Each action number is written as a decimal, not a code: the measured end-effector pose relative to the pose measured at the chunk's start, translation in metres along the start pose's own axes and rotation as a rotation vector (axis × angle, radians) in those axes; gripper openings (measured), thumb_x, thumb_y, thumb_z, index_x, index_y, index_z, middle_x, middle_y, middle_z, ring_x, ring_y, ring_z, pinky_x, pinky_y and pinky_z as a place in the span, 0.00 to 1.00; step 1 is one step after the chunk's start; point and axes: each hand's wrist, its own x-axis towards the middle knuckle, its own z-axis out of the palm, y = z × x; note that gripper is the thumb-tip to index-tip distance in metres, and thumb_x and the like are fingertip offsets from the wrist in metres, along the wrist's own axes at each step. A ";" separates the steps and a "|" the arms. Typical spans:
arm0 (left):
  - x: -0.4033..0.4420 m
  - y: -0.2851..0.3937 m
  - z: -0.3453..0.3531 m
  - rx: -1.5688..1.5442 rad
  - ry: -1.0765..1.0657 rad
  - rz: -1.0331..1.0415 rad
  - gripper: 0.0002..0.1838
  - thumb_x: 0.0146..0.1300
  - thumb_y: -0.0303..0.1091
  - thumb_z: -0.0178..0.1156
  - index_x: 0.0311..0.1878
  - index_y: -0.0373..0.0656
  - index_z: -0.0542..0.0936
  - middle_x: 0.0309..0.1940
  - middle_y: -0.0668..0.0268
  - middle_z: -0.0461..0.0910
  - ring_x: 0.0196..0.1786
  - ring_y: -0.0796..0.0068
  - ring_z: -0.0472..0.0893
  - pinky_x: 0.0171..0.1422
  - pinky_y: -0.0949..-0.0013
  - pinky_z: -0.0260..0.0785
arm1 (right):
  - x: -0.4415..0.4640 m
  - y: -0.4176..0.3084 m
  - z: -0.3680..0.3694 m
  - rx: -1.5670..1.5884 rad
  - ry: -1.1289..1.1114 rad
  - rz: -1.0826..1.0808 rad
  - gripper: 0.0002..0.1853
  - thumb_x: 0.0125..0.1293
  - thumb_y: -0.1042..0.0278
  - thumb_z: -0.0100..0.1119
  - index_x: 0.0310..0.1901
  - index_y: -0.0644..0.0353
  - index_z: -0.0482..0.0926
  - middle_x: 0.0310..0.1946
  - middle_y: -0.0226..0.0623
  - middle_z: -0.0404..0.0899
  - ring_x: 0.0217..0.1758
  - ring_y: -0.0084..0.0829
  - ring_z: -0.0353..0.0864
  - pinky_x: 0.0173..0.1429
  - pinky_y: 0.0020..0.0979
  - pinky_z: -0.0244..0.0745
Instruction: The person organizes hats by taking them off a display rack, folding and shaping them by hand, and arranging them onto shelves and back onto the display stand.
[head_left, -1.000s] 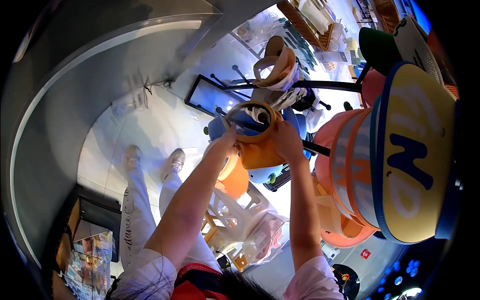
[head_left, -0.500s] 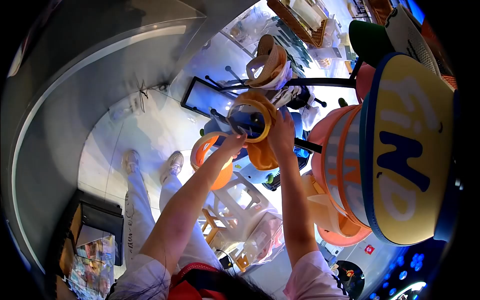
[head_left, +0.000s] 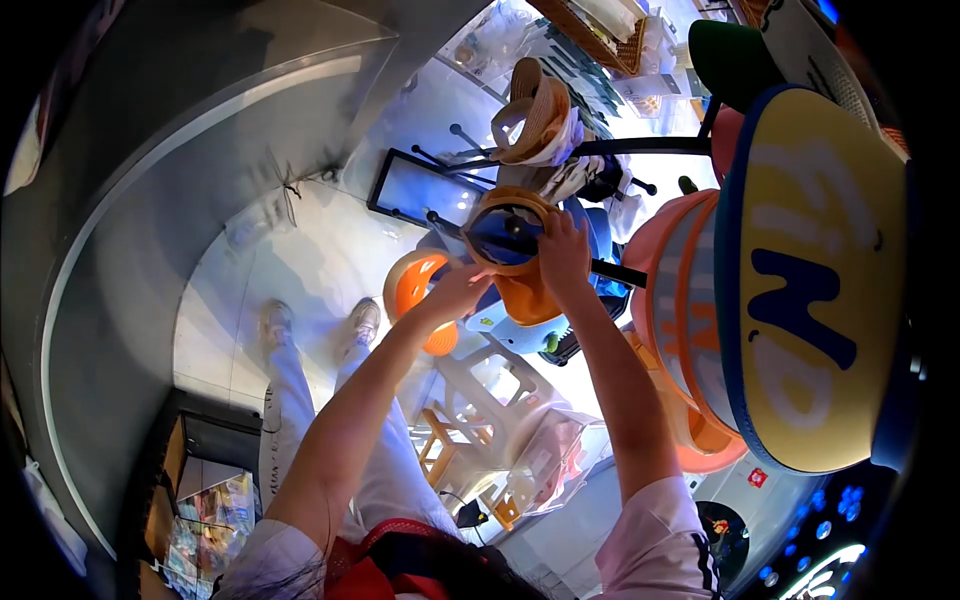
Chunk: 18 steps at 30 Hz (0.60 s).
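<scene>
Between my two hands is an orange-yellow sun visor [head_left: 526, 300] with a round opening turned up toward me. A black rack bar passes behind or through that opening; I cannot tell which. My right hand [head_left: 564, 255] is closed on the visor's right rim, thumb and fingers bent over the band. At its lower left edge, my left hand [head_left: 462, 290] pinches the band with its fingertips. A brighter orange visor [head_left: 408, 285] hangs just left of my left hand, apart from it. Blue headwear lies partly hidden behind the held visor.
Large hats, one a yellow cap brim [head_left: 820, 290] with letters, fill the right side. A beige visor [head_left: 533, 112] hangs on a black rack bar [head_left: 640, 146] above. Below stand a pale plastic stool [head_left: 490, 390] and a box of packets [head_left: 212, 525] at lower left.
The visor has tilted so its opening faces me more squarely. My left hand has shifted slightly left and down along its edge, while my right hand still grips the right rim.
</scene>
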 end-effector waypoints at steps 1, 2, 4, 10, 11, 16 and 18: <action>-0.012 -0.004 -0.006 -0.046 -0.007 -0.023 0.18 0.63 0.39 0.45 0.53 0.41 0.68 0.41 0.67 0.76 0.16 0.85 0.66 0.20 0.82 0.59 | 0.004 0.002 -0.002 -0.027 0.003 -0.042 0.08 0.49 0.68 0.53 0.30 0.56 0.81 0.47 0.37 0.67 0.60 0.37 0.57 0.62 0.45 0.49; -0.023 -0.009 -0.012 -0.093 -0.016 -0.047 0.18 0.64 0.40 0.45 0.53 0.41 0.68 0.41 0.68 0.75 0.16 0.86 0.64 0.19 0.82 0.58 | 0.006 0.003 -0.008 -0.053 0.004 -0.082 0.07 0.49 0.69 0.53 0.29 0.56 0.81 0.47 0.37 0.67 0.60 0.37 0.57 0.62 0.44 0.50; -0.047 -0.019 -0.026 -0.075 -0.029 -0.071 0.17 0.64 0.40 0.45 0.53 0.42 0.68 0.41 0.68 0.75 0.16 0.87 0.64 0.20 0.83 0.57 | 0.007 0.009 -0.039 0.110 0.036 -0.196 0.08 0.47 0.70 0.55 0.30 0.58 0.80 0.44 0.38 0.69 0.57 0.37 0.61 0.59 0.39 0.56; -0.094 -0.057 -0.052 -0.047 0.097 0.007 0.16 0.62 0.38 0.48 0.51 0.43 0.69 0.37 0.67 0.76 0.17 0.85 0.64 0.21 0.80 0.58 | -0.019 -0.020 -0.170 0.729 0.061 -0.265 0.15 0.45 0.65 0.62 0.33 0.63 0.71 0.28 0.40 0.74 0.34 0.38 0.75 0.37 0.34 0.70; -0.093 -0.067 -0.054 0.005 0.133 0.103 0.16 0.62 0.38 0.48 0.51 0.43 0.69 0.36 0.67 0.76 0.17 0.85 0.64 0.21 0.80 0.58 | -0.035 -0.035 -0.176 0.826 0.074 -0.131 0.17 0.47 0.63 0.62 0.34 0.64 0.69 0.25 0.40 0.74 0.28 0.38 0.75 0.31 0.34 0.70; -0.105 -0.028 -0.053 -0.028 0.058 0.460 0.19 0.64 0.42 0.43 0.55 0.43 0.65 0.37 0.68 0.73 0.19 0.85 0.64 0.19 0.80 0.54 | -0.059 -0.098 -0.168 1.156 0.428 0.541 0.10 0.60 0.68 0.52 0.35 0.65 0.64 0.21 0.35 0.72 0.22 0.19 0.70 0.27 0.21 0.66; -0.120 0.023 -0.044 -0.461 -0.017 -0.017 0.23 0.66 0.46 0.37 0.59 0.44 0.61 0.42 0.68 0.70 0.21 0.86 0.64 0.20 0.82 0.52 | -0.045 -0.085 -0.131 1.311 0.401 0.809 0.10 0.63 0.66 0.47 0.35 0.65 0.65 0.22 0.31 0.70 0.23 0.17 0.66 0.28 0.20 0.64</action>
